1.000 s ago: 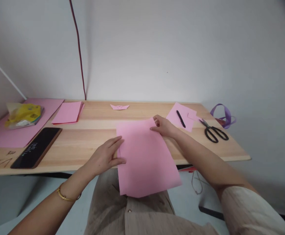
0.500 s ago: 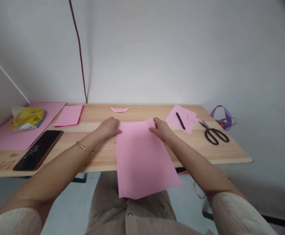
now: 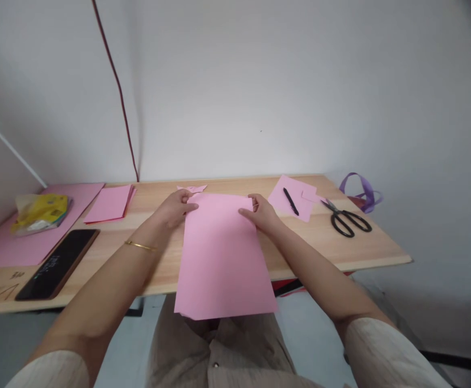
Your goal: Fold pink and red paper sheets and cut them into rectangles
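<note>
A large pink sheet of paper (image 3: 225, 258) slants toward me, its near end hanging past the table's front edge above my lap. My left hand (image 3: 176, 208) pinches its far left corner, thumb on top and fingers beneath. At the far right corner, my right hand (image 3: 260, 212) grips the same sheet with the thumb pressed on its upper face. Just behind my left hand lies a small folded pink paper piece (image 3: 193, 189), partly covered by the fingers. The sheet's near left corner looks slightly bent.
On the wooden table (image 3: 316, 248), right side, are a black pen (image 3: 291, 201) on a pink square (image 3: 278, 196), black-handled scissors (image 3: 346, 220) and a purple ribbon (image 3: 367, 194). To the left are a phone (image 3: 57, 264), a stack of pink paper (image 3: 108, 203) and a yellow packet (image 3: 43, 211).
The sheet has straightened, its near edge swinging left and lying more level. Both hands keep their hold on its far corners. The view has shifted slightly.
</note>
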Motion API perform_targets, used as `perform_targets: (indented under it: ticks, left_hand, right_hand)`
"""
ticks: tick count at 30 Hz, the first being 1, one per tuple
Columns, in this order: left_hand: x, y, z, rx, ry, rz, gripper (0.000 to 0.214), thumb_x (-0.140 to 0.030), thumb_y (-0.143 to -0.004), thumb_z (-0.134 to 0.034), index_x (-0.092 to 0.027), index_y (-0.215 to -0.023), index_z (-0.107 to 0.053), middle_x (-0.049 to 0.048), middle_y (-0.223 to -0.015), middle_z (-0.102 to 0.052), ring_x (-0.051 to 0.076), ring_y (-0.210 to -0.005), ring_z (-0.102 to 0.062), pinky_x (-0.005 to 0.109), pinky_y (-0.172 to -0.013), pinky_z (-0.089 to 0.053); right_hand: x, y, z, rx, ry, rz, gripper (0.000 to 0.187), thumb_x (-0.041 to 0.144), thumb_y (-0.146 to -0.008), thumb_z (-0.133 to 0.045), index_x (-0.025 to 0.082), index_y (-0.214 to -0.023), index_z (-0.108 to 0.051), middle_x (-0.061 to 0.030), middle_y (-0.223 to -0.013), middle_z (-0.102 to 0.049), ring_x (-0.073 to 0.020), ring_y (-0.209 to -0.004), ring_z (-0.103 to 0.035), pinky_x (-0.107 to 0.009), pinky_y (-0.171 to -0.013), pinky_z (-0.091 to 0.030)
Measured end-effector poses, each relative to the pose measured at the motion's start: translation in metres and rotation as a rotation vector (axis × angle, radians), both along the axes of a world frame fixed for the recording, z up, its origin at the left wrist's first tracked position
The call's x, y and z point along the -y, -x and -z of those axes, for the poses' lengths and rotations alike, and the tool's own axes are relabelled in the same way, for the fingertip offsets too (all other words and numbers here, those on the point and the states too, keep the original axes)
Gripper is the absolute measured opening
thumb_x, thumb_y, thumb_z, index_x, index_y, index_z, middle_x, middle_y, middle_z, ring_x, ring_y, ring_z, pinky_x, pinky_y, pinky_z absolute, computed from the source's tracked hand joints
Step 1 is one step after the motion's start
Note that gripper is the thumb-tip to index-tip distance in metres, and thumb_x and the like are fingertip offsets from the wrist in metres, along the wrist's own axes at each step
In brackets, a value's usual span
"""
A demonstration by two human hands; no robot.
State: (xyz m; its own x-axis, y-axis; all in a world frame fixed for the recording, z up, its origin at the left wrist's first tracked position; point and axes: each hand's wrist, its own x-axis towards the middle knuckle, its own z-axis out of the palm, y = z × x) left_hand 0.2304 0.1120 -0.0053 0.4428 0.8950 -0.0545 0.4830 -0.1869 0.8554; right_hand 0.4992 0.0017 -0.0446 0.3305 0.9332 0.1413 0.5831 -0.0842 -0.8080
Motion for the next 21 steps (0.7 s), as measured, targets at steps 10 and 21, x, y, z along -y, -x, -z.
perform_targets:
  ticks: [10, 21]
  left_hand:
    - [-0.002, -0.005, 0.019, 0.692, 0.303, -0.049, 0.051, -0.020, -0.052, -0.088, -0.019, -0.095, -0.060, -0.0011, -0.079, -0.069, 0.013, -0.067, -0.065, 0.025, -0.065, -0.052]
    - [0.006, -0.006, 0.019, 0.692, 0.416, -0.065, 0.056, -0.024, -0.053, -0.090, -0.014, -0.103, -0.065, 0.0055, -0.084, -0.074, 0.019, -0.070, -0.069, 0.033, -0.070, -0.057]
  right_hand:
    - [-0.004, -0.006, -0.003, -0.760, -0.085, -0.146, 0.036, 0.053, -0.071, -0.075, 0.019, -0.080, -0.066, -0.0016, -0.075, -0.068, -0.0159, -0.064, -0.060, -0.030, -0.061, -0.047]
    - [-0.009, -0.005, -0.003, -0.610, -0.220, -0.118, 0.033, 0.052, -0.075, -0.071, 0.023, -0.089, -0.067, -0.0009, -0.084, -0.065, -0.0156, -0.072, -0.057, -0.028, -0.065, -0.044]
